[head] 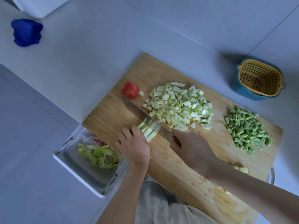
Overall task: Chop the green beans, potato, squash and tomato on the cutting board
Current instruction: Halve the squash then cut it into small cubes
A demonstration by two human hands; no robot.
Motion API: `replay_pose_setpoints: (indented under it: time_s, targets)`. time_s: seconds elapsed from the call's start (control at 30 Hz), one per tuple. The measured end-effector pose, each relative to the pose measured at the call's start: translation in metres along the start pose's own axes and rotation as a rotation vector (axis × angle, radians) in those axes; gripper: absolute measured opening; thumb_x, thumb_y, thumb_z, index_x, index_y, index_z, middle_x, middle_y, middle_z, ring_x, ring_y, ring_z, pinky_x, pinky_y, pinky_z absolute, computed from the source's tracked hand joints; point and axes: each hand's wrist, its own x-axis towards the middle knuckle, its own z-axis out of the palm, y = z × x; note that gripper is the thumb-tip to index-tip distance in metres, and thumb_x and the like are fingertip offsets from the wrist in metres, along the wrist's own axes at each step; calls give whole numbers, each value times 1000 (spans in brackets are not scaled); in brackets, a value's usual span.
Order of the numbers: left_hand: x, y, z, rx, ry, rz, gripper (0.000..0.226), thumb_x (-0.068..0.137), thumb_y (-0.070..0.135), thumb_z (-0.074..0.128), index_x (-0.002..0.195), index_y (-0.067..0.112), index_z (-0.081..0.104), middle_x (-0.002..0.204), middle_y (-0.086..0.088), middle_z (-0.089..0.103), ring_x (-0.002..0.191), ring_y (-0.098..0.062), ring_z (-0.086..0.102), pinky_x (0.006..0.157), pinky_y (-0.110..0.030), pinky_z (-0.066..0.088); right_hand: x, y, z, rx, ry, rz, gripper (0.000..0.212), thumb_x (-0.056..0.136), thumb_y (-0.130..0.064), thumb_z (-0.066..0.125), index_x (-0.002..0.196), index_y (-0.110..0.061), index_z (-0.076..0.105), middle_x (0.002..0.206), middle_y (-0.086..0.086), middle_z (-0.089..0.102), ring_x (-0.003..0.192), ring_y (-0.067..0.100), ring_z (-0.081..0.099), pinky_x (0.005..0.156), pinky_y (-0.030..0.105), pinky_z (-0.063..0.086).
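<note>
A wooden cutting board [174, 162] lies on the white counter. My left hand [134, 144] holds down a bundle of squash strips [148, 130] with curled fingers. My right hand [192, 147] grips the handle of a knife [145, 115], whose blade rests across the strips. Right behind the blade is a big heap of diced squash [179, 105]. A pile of chopped green beans [247, 131] sits at the board's right side. A whole red tomato [130, 90] stands at the board's far left edge. No potato is clearly visible.
A clear bin [84, 168] with green peelings stands below the board's left edge. A yellow strainer in a blue bowl [258, 80] sits on the counter at right. A blue cloth [26, 32] lies far left. A few small pale pieces [241, 169] lie by my right forearm.
</note>
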Motion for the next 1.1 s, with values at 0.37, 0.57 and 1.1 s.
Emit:
replay_pose_setpoints:
  time_s: [0.37,0.57,1.1]
  targets:
    - [1,-1,3,9,62,10,12,72,4,64,73,10,54,67,-9,47,60,-25,45,54,-33,30,-2,-6,6,4,-7,5,30,89,-17,45,63,-24,32,44,-11,33,35,7,28,39,19,17]
    - [1,-1,2,2,49,-4,11,72,4,65,73,9,55,68,-10,49,62,-25,47,55,-32,32,8,-12,13,1,-62,10,24,93,-16,41,69,-17,39,50,-9,37,43,7,31,44,22,22]
    - [0,-1,4,9,51,-8,11,71,5,64,72,8,54,68,-11,48,62,-26,47,55,-33,33,-7,-17,10,8,-63,7,21,92,-19,41,71,-19,43,53,-7,47,44,7,37,44,22,26]
